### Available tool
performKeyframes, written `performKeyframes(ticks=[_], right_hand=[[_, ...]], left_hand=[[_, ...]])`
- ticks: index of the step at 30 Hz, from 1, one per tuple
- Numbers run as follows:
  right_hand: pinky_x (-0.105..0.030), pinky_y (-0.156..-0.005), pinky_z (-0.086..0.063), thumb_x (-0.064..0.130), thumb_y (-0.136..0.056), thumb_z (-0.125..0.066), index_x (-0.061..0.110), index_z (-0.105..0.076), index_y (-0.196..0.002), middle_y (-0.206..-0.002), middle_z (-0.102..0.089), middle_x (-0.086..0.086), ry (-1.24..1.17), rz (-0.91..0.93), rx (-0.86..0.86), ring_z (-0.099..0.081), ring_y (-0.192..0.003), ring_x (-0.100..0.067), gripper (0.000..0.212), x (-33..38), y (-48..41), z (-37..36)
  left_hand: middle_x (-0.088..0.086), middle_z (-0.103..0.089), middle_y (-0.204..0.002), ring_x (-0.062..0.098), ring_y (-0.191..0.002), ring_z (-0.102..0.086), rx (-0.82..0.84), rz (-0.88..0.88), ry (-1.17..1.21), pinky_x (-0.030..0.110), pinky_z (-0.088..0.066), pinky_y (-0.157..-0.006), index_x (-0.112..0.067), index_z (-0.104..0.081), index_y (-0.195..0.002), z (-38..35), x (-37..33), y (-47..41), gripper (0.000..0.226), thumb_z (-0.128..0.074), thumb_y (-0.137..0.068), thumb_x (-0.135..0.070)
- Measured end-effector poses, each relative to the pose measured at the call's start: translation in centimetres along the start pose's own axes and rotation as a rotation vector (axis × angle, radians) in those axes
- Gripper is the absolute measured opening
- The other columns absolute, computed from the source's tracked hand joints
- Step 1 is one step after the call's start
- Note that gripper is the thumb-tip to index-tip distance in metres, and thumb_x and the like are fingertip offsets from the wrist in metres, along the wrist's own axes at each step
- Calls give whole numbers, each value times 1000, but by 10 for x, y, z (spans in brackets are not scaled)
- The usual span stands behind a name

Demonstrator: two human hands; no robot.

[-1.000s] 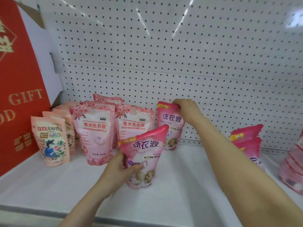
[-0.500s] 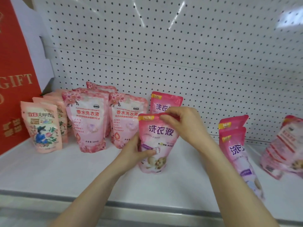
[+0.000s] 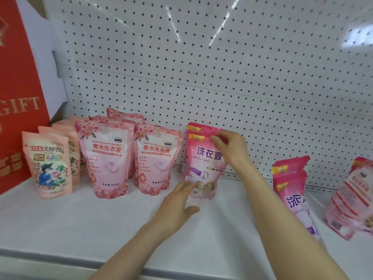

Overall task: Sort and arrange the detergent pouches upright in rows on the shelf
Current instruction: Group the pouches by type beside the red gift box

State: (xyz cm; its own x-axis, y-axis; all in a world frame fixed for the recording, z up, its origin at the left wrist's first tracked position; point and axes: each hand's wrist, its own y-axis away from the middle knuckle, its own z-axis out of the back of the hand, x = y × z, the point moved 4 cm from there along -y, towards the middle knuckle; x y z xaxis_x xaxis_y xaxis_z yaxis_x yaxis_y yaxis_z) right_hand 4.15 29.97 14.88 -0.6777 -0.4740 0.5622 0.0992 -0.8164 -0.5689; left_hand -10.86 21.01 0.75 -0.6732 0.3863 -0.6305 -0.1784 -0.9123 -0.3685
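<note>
A bright pink pouch [image 3: 203, 164] with purple lettering stands upright on the white shelf [image 3: 101, 223], directly in front of a matching pouch [image 3: 198, 126] at the pegboard. My right hand [image 3: 232, 148] pinches the front pouch's top right corner. My left hand [image 3: 177, 205] is relaxed, its fingertips at the pouch's lower left edge. Two pale pink floral pouches [image 3: 106, 158] [image 3: 156, 158] stand to the left, with more behind them. Peach pouches [image 3: 47, 166] stand in a row at the far left.
A red gift box [image 3: 18, 98] walls off the left end. Two more bright pink pouches [image 3: 290, 186] lean behind my right forearm. Several pale pink pouches [image 3: 351, 203] lie slumped at the far right. The white pegboard [image 3: 222, 67] backs the shelf.
The held pouch went back against the rear pouch and now stands on the shelf. My left hand let go of its side and dropped to its base. My right hand still pinches the top.
</note>
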Motion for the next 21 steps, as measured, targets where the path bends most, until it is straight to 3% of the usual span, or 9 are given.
performKeyframes(ticks=[3, 6, 10, 13, 15, 18, 21], right_hand=[[-28, -63, -40, 31, -95, -59, 22, -71, -87, -70, -64, 9, 7, 9, 3, -55, -63, -7, 17, -3, -9, -6], [-34, -73, -47, 30, -96, -58, 18, -72, -93, -80, -68, 4, 14, 27, -11, -60, -75, -17, 18, -6, -11, -9], [-38, -82, -47, 25, -97, -54, 18, -70, -106, -99, -70, -2, 170, 101, -36, -61, -93, -25, 20, 2, -3, -8], [-39, -98, -37, 19, -98, -52, 20, -63, -126, -123, -62, -6, 368, 143, -65, -52, -116, -29, 31, 15, 11, -4], [-40, -106, -34, 11, -95, -52, 15, -59, -133, -133, -57, -9, 378, 186, -111, -48, -125, -30, 39, 28, 33, 4], [-41, -100, -44, -1, -87, -56, 7, -65, -125, -125, -63, -14, 280, 260, -220, -56, -117, -33, 40, 43, 88, 18], [-30, -91, -47, -4, -84, -57, 8, -69, -116, -112, -68, -8, 242, 277, -429, -60, -104, -25, 36, 34, 152, 42]], left_hand=[[-9, -21, -157, 12, -142, -28, 99, 26, -67, 17, -19, -110, -26, -24, -153, -8, 1, -10, 72, -62, -92, -25], [-9, -19, -157, 16, -140, -32, 125, 32, -100, 20, -24, -109, -27, -24, -152, -13, 3, -16, 71, -62, -92, -24], [-9, -21, -155, 16, -138, -35, 116, 13, -115, 18, -25, -106, -26, -26, -152, -14, 6, -17, 70, -63, -92, -23], [-7, -20, -157, 16, -142, -30, 125, 5, -114, 18, -23, -108, -25, -26, -152, -12, 4, -16, 70, -62, -93, -26], [-6, -24, -157, 15, -142, -30, 116, -16, -117, 18, -23, -107, -23, -29, -151, -9, 1, -14, 69, -63, -92, -27], [-5, -34, -154, 15, -139, -35, 94, -54, -118, 20, -25, -108, -22, -37, -147, -6, -6, -10, 64, -65, -90, -28], [-3, -46, -147, 17, -132, -45, 105, -105, -19, 30, -35, -109, -26, -44, -144, -12, -17, -4, 60, -68, -88, -28]])
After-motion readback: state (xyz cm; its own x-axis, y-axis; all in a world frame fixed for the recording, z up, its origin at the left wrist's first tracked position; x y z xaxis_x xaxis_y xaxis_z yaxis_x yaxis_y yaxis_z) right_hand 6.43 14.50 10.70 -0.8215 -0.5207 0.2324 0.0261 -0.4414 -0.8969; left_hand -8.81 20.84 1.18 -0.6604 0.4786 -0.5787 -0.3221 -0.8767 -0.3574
